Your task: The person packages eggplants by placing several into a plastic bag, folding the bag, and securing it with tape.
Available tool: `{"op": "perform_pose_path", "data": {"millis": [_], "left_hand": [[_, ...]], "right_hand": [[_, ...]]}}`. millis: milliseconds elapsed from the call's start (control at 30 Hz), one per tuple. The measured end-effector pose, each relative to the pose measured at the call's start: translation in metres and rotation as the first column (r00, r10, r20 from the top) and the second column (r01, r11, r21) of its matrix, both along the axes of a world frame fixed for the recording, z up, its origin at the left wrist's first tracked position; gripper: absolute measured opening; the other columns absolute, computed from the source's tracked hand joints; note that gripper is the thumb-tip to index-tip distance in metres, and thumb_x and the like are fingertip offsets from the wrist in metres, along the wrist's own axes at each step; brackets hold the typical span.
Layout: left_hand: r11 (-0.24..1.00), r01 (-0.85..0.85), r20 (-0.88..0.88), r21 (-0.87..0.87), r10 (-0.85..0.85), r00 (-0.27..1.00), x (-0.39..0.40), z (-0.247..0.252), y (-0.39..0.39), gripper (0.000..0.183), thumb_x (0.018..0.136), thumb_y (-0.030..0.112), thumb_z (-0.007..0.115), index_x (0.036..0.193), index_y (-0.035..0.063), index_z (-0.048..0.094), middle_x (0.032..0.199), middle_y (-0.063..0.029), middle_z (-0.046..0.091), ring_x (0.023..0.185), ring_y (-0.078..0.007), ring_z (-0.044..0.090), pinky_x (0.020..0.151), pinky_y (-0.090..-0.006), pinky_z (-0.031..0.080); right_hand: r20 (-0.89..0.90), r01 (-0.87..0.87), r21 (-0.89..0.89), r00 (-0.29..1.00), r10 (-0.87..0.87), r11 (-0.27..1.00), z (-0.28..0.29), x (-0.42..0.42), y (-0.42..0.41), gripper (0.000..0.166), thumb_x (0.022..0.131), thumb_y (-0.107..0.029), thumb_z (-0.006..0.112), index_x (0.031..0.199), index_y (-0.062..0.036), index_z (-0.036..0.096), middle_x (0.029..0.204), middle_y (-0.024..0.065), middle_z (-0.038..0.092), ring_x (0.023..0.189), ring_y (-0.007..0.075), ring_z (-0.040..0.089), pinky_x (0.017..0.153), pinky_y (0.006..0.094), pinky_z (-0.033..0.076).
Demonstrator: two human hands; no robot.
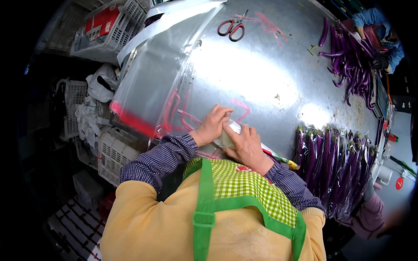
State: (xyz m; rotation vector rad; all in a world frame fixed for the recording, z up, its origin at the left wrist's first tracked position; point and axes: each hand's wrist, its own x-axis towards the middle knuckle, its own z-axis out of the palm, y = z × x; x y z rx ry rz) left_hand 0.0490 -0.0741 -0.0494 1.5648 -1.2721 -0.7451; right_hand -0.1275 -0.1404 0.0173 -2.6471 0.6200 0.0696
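Observation:
Near the front edge of the metal table [267, 120], my left hand [214, 124] and my right hand [245, 145] are both closed around a roll of clear tape or film [225, 138]; its exact kind is hard to tell. Pink strips [241, 106] lie on the metal just beyond my fingers. To the left of my hands is a stack of clear plastic bags [153, 71] with a pink lower edge. Scissors with red and black handles [235, 29] rest farther back. Bagged purple eggplants [333, 163] lie in a row to my right.
Loose eggplants [347, 62] are piled at the far right, where a co-worker in blue sleeves [372, 18] handles them. Another person's pink sleeve [372, 212] shows at lower right. White plastic crates [114, 153] stand left of the table. A colourful packet [287, 163] lies by my right forearm.

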Motion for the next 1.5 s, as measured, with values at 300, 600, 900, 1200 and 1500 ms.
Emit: {"op": "perform_pose_path", "data": {"millis": [300, 600, 900, 1200, 1500], "left_hand": [[0.986, -0.148, 0.25, 0.079, 0.124, 0.96, 0.008, 0.012, 0.001, 0.029, 0.09, -0.003, 0.056, 0.117, 0.0046, 0.058, 0.104, -0.0158, 0.056, 0.089, -0.0334, 0.061, 0.076, -0.0404, 0.051], [0.945, -0.321, 0.731, 0.057, 0.179, 0.658, 0.145, 0.064, 0.092, 0.016, 0.077, 0.01, 0.074, 0.09, 0.0077, 0.065, 0.088, -0.0061, 0.059, 0.088, -0.0267, 0.057, 0.075, -0.0379, 0.049], [0.923, 0.047, 0.462, 0.381, -0.235, 0.855, 0.234, 0.037, 0.123, 0.02, 0.076, 0.023, 0.078, 0.081, 0.0109, 0.062, 0.087, -0.0019, 0.058, 0.093, -0.0247, 0.053, 0.086, -0.0364, 0.044], [0.929, 0.085, 0.302, 0.361, -0.203, 0.931, 0.236, 0.057, 0.091, 0.012, 0.089, 0.015, 0.065, 0.085, 0.0047, 0.062, 0.087, -0.0099, 0.057, 0.082, -0.028, 0.055, 0.075, -0.0362, 0.046], [0.986, 0.158, 0.419, 0.044, -0.162, 0.894, 0.039, 0.081, -0.055, 0.011, 0.087, 0.013, 0.063, 0.086, 0.0046, 0.056, 0.088, -0.013, 0.057, 0.075, -0.0363, 0.06, 0.066, -0.0453, 0.048]], "right_hand": [[-0.074, -0.043, 0.043, 0.996, 0.046, 0.998, 0.008, 0.005, -0.004, 0.102, 0.06, -0.026, 0.086, 0.15, -0.0288, 0.036, 0.098, 0.0195, 0.05, 0.087, 0.037, 0.052, 0.067, 0.0471, 0.046], [-0.07, -0.03, 0.11, 0.997, 0.037, 0.994, 0.01, 0.003, -0.002, 0.09, 0.063, -0.018, 0.081, 0.144, -0.0237, 0.042, 0.094, 0.0227, 0.048, 0.09, 0.0404, 0.052, 0.069, 0.0502, 0.045], [-0.174, 0.081, 0.483, 0.985, 0.005, 0.872, 0.017, 0.007, -0.035, 0.1, 0.067, -0.02, 0.083, 0.151, -0.0146, 0.029, 0.109, 0.0278, 0.052, 0.102, 0.0433, 0.054, 0.093, 0.0466, 0.047], [-0.044, 0.179, 0.911, 0.939, -0.341, 0.373, 0.094, -0.008, -0.083, 0.107, 0.068, -0.013, 0.081, 0.155, -0.0075, 0.018, 0.137, 0.0157, 0.049, 0.125, 0.0275, 0.051, 0.104, 0.0374, 0.043], [0.044, 0.09, 0.977, 0.799, -0.6, 0.191, 0.134, -0.041, -0.102, 0.118, 0.063, -0.037, 0.087, 0.156, -0.0076, 0.021, 0.135, 0.0103, 0.05, 0.122, 0.0226, 0.052, 0.104, 0.0355, 0.043]]}}
